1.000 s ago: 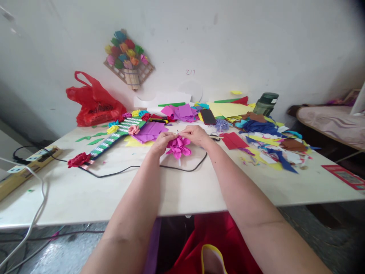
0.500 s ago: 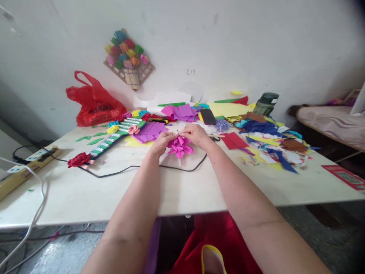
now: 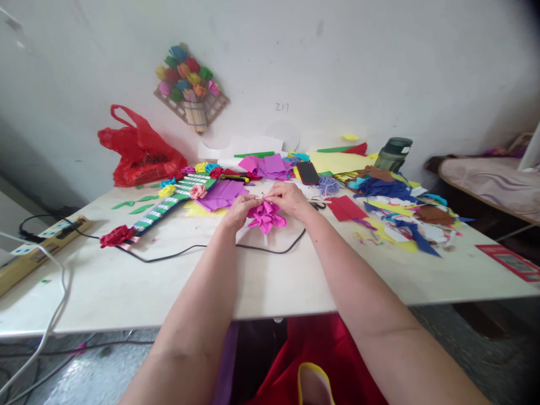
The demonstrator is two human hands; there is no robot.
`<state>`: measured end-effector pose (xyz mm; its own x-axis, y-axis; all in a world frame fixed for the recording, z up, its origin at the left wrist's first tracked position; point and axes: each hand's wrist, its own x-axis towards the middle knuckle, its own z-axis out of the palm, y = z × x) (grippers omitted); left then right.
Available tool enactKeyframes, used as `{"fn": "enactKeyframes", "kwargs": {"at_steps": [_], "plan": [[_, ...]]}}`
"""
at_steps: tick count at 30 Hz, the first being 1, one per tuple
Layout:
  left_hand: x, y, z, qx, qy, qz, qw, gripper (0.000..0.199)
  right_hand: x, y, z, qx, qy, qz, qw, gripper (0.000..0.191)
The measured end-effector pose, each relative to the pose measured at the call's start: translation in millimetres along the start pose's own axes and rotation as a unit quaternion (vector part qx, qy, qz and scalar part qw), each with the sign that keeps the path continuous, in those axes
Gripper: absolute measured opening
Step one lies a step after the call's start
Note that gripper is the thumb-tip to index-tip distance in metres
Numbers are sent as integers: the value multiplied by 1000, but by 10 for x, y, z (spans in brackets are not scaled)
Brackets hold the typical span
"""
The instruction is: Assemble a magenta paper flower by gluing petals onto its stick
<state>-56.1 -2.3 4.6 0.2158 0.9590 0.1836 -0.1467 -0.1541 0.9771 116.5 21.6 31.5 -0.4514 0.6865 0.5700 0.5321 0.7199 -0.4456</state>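
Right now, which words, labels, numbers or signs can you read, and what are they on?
"217", perhaps "Z17": reddish writing on white wall.
Flat red rectangular card: too small to read.
White label on dark-green plastic bottle: too small.
Dark marks on crumpled red plastic bag: too blurred.

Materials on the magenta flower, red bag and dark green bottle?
Magenta flower: likely crepe paper, matte; thin petals with crumpled folds.
Red bag: thin plastic film, slightly glossy; loop handle, creased and slumped walls.
Dark green bottle: probably hard plastic, body looks translucent below a darker lid; glass can't be ruled out.
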Motion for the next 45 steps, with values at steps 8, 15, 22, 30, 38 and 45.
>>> {"fn": "enactKeyframes", "kwargs": {"at_steps": [8,15,22,30,38,45], "plan": [[-9,6,19,-25,34,-8,999,21,-4,-59,-8,-41,3,-9,999,14],[9,-21,8,-13,27,5,1000,33,-32,-126,-10,-111,11,-17,994,18],[1,-18,-6,-6,24,-5,1000,34,-42,-170,-25,-141,-8,-14,990,21],[10,-21,-21,0,11,11,1000,35,-42,-95,-30,-86,-22,-16,996,21],[26,-47,-47,9,-5,9,1000,36,-36,-63,-88,-78,-57,-2,995,23],[28,-40,-42,16,-13,6,1000,39,-40,-130,-130,-106,-88,34,990,22]]}}
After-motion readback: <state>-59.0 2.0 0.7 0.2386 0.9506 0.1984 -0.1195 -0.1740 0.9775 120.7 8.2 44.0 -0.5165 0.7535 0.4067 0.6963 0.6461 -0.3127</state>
